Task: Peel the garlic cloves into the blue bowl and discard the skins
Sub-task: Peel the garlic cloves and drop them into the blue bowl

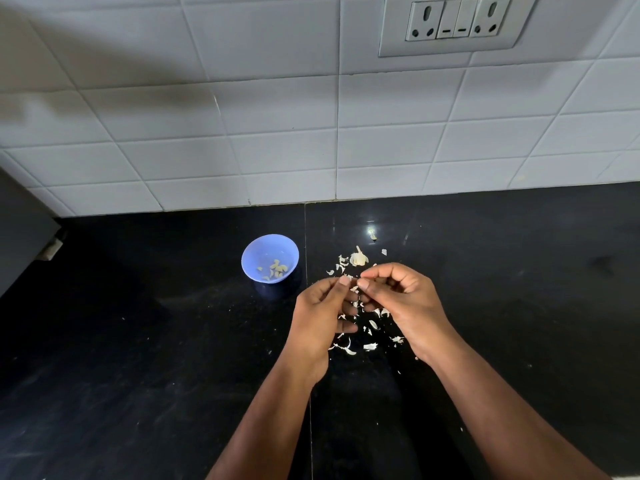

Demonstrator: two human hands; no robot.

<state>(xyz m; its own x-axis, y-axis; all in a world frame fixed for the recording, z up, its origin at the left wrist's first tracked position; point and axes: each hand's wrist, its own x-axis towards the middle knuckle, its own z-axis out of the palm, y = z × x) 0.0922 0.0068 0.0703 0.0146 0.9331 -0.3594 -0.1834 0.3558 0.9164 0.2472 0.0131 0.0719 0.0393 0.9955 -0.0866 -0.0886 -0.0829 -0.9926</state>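
At the far left edge of the frame a dark grey slab (20, 230) juts in over the black tabletop (138, 358). Left of centre sits the blue bowl (270, 258), with several peeled garlic cloves (275, 269) lying at its bottom. Just right of the bowl, at the frame's centre, the left hand (320, 313) has its fingers curled, thumb tip raised toward the right hand (401, 299), whose thumb and forefinger meet it; both pinch a small pale piece, a garlic clove (354, 289) or its skin, too small to tell which. Under and around the hands, white skins (360, 341) are scattered on the tabletop. Just above the hands lies the rest of a garlic bulb (358, 258), apart from the bowl. A white tiled wall (277, 133) fills the upper half of the frame, and in the upper right a switch and socket panel (457, 20) is set into it.
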